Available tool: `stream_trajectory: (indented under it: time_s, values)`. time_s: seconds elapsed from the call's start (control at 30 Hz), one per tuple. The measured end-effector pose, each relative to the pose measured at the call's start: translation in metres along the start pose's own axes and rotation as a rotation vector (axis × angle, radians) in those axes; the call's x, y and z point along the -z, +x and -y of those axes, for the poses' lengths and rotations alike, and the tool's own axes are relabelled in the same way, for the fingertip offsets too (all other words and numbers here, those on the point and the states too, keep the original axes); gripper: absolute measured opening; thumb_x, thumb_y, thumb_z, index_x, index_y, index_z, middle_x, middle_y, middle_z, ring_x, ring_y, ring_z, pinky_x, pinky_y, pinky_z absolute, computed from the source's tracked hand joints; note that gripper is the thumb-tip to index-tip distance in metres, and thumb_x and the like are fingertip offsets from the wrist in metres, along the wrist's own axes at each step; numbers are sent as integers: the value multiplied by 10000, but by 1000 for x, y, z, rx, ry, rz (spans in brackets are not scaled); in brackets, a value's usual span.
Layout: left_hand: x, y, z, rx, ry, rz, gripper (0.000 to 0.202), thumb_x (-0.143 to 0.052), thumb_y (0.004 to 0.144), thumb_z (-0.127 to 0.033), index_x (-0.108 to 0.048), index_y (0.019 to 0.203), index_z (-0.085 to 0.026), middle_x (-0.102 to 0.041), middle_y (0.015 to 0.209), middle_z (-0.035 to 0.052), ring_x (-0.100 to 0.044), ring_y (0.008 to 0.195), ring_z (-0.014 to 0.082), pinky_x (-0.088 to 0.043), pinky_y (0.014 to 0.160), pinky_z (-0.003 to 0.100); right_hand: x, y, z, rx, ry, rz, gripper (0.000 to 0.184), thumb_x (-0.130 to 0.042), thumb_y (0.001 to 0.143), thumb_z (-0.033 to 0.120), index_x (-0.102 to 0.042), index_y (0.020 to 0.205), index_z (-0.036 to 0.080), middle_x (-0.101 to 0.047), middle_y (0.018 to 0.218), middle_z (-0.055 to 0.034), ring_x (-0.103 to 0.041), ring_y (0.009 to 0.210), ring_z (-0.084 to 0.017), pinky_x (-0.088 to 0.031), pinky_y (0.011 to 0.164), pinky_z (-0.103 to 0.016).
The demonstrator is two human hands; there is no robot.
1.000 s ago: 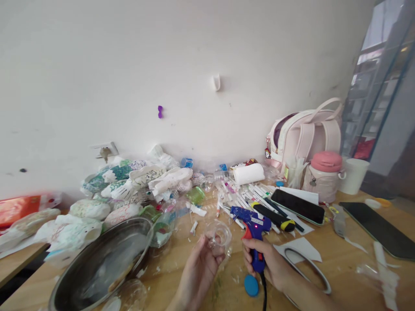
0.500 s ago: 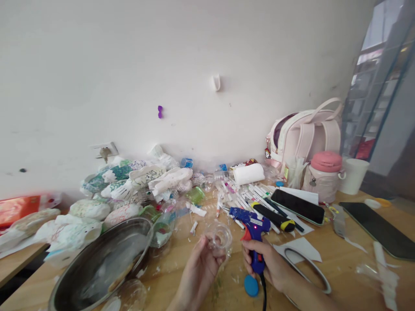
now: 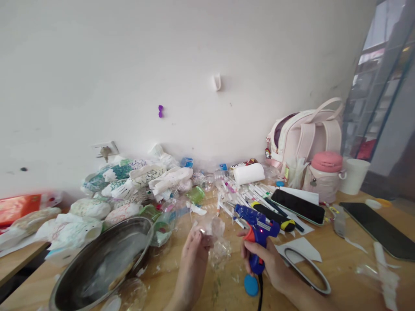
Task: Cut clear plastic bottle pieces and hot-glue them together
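Observation:
My right hand [image 3: 259, 257] is wrapped round the grip of a blue glue gun [image 3: 257, 222] with a red trigger. A small light glows on its side, and its nozzle points left and away from me; a black cord drops from the handle. In my left hand [image 3: 196, 255] the fingers pinch a clear plastic piece [image 3: 216, 226], seemingly cut from a bottle. More crumpled clear plastic [image 3: 220, 251] shows just right of that hand; I cannot tell if the two are joined. Beneath the gun lies a blue bottle cap [image 3: 250, 285] on the wooden table [image 3: 227, 293].
A metal basin [image 3: 103, 259] stands at left, with paper-covered bottle shapes [image 3: 90, 209] heaped behind it. Scattered markers [image 3: 240, 196], a black-and-yellow cutter [image 3: 274, 217] and a phone [image 3: 298, 206] lie beyond the gun. A pink backpack [image 3: 308, 134] leans against the wall.
My left hand has turned and moved slightly left, tilting the clear plastic so its round opening no longer faces me. The glue gun has shifted a little right, away from the plastic.

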State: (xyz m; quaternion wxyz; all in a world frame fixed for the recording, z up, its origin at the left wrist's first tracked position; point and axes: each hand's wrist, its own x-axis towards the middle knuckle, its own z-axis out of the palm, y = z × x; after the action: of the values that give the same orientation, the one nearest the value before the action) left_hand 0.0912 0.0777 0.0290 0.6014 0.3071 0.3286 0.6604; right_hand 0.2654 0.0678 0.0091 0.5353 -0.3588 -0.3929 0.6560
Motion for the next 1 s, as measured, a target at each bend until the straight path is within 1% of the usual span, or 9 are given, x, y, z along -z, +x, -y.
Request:
stream_trajectory:
  time_s: [0.03, 0.1, 0.2, 0.3, 0.4, 0.53, 0.67, 0.83, 1.0]
  values:
    - [1, 2, 0, -51, 26, -49, 275, -807, 609, -410, -675, 703, -188, -628, 695, -18, -563, 680, 120, -461, 686, 233, 0, -1, 1, 12, -5, 27, 450, -706, 657, 482, -588, 951, 162, -581, 615, 28, -518, 400, -112, -383, 373, -226]
    - [3, 4, 0, -98, 48, -121, 283, -824, 576, -407, -667, 687, -199, -634, 695, -28, -575, 698, 120, -460, 708, 233, 0, -3, 2, 21, -33, 78, 424, -709, 661, 469, -593, 923, 156, -581, 631, 21, -515, 404, -101, -380, 392, -224]
    - [3, 5, 1, -96, 43, -176, 302, -832, 554, -415, -673, 708, -210, -660, 722, -32, -598, 720, 123, -459, 722, 237, 1, -4, 1, 26, -106, 125, 361, -698, 669, 457, -590, 834, 155, -564, 617, 20, -506, 407, -93, -370, 420, -227]
    - [2, 4, 1, -90, 58, -213, 338, -842, 527, -429, -686, 736, -213, -675, 735, -29, -608, 739, 132, -457, 730, 244, 1, -5, 0, 29, -189, 118, 344, -672, 675, 478, -563, 742, 159, -517, 535, 36, -463, 371, -86, -338, 418, -231]
    - [5, 3, 3, -103, 107, -199, 343, -825, 553, -450, -692, 762, -213, -690, 770, -14, -606, 774, 142, -449, 758, 246, 1, -5, 0, 8, -260, 118, 367, -655, 669, 514, -532, 686, 169, -474, 453, 45, -441, 357, -96, -325, 410, -235]
    - [11, 3, 6, -162, 204, -140, 289, -767, 649, -457, -688, 777, -210, -684, 790, -2, -590, 783, 152, -436, 773, 260, 1, -6, 1, -32, -289, 117, 412, -661, 620, 558, -516, 675, 176, -468, 446, 42, -437, 362, -105, -336, 403, -239]
    - [12, 3, 8, -168, 229, -145, 298, -764, 648, -466, -689, 779, -209, -677, 783, -4, -585, 781, 156, -428, 775, 265, 1, -6, 1, -53, -296, 117, 424, -647, 609, 576, -504, 669, 182, -462, 413, 44, -419, 351, -103, -324, 404, -238]
    - [13, 2, 10, -166, 219, -129, 282, -751, 670, -461, -686, 794, -217, -679, 797, -9, -575, 789, 149, -426, 772, 251, 1, -7, 1, -50, -327, 148, 395, -637, 622, 555, -508, 661, 183, -474, 411, 39, -427, 364, -106, -332, 429, -245]
    - [16, 2, 12, -167, 233, -132, 275, -738, 691, -453, -687, 822, -218, -686, 827, -1, -582, 819, 160, -424, 808, 270, 3, -7, 1, -51, -330, 147, 376, -636, 624, 539, -498, 635, 190, -473, 403, 36, -416, 363, -106, -332, 432, -253]
